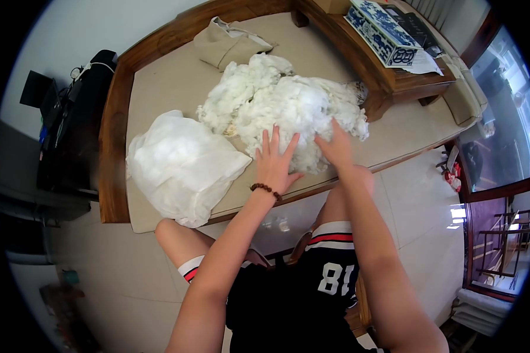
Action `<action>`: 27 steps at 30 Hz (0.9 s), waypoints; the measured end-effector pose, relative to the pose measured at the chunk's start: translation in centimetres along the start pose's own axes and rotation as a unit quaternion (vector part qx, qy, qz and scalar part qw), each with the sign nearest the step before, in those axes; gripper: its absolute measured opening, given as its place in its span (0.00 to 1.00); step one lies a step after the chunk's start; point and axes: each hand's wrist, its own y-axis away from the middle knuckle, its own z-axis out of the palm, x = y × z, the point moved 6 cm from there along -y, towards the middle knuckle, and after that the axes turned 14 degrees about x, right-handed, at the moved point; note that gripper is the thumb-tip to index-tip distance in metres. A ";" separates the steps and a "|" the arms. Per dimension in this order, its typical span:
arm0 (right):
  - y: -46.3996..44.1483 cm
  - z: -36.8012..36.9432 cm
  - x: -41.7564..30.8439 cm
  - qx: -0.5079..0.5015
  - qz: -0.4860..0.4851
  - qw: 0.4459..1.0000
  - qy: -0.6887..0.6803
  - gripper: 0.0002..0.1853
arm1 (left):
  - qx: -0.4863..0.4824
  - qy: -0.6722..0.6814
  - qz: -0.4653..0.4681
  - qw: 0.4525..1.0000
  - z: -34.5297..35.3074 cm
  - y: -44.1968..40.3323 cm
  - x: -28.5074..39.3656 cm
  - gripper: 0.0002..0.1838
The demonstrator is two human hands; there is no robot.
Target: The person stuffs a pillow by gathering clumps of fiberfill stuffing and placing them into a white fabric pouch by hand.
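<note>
A large heap of white fluffy fiber (288, 106) lies on the beige seat cushion. My left hand (275, 162), with a brown bead bracelet on its wrist, rests its spread fingers at the heap's front edge. To its right, my right hand (335, 146) touches the front of the same heap, fingers apart and slightly blurred. Left of the heap sits a thin white bag (185, 162) with white stuff showing through it. Behind the heap is a crumpled beige cloth cover (229, 44).
The wooden frame (115, 123) of the bench borders the cushion (159, 76). At the back right, a low wooden table (415, 85) bears a blue and white box (383, 32) and papers. My knees are at the cushion's front edge.
</note>
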 end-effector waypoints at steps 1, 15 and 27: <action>0.1 0.8 -0.5 -0.023 -0.022 0.999 -0.028 0.47 | -0.050 -0.025 -0.006 0.998 1.5 -0.3 -0.4 0.61; 1.0 4.7 -3.5 -0.088 -0.081 0.986 -0.114 0.43 | -0.121 -0.102 -0.073 0.985 7.0 -3.5 -5.3 0.57; -0.9 2.8 -2.5 0.027 0.013 0.973 -0.228 0.30 | -0.104 -0.094 -0.085 0.986 7.7 -3.4 -6.4 0.44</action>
